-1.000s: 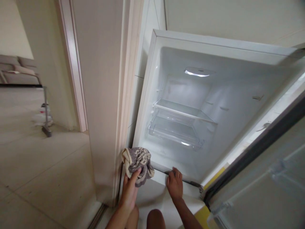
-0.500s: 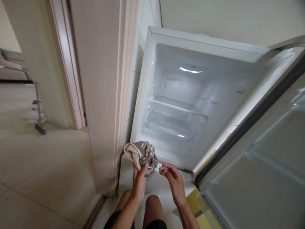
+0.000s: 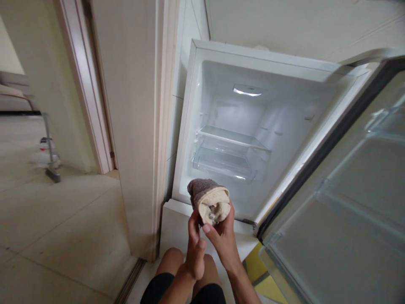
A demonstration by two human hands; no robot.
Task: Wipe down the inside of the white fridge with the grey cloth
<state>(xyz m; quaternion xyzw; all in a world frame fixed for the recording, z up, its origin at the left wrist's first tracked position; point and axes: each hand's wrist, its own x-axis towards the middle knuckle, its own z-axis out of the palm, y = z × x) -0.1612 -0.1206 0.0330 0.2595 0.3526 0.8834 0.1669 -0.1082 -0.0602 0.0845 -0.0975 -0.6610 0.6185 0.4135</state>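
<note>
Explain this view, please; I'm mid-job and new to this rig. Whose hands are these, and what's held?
There's no machine, just a person working bare-handed, filmed by one head-worn camera looking forward and down. The right hand holds a bunched grey-brown and cream fabric cloth; the left hand touches the cloth's lower left side, though whether it grips is unclear. Ahead stands an open white refrigerator, with a flat see-through shelf above a clear plastic drawer.

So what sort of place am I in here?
Most likely a home, perhaps its kitchen: there's an open refrigerator right in front, and off to the left what looks like a sofa, beyond a tiled floor.
</note>
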